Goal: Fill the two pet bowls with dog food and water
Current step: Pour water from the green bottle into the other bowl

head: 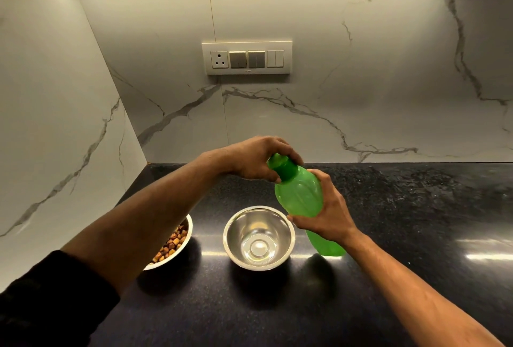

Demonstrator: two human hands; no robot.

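A green plastic bottle (301,196) hangs tilted above the black counter, its darker green cap (281,165) pointing up and left. My right hand (326,212) grips the bottle's body from the right. My left hand (259,159) closes over the cap. Below the bottle stands a steel bowl (259,237) with a shiny inside and nothing visible in it. To its left a second steel bowl (177,244) holds brown dog food (172,244), and my left forearm hides much of it.
The black speckled counter (402,221) runs to the right with bare room. White marble walls close the back and the left side. A switch plate with a socket (247,58) sits on the back wall.
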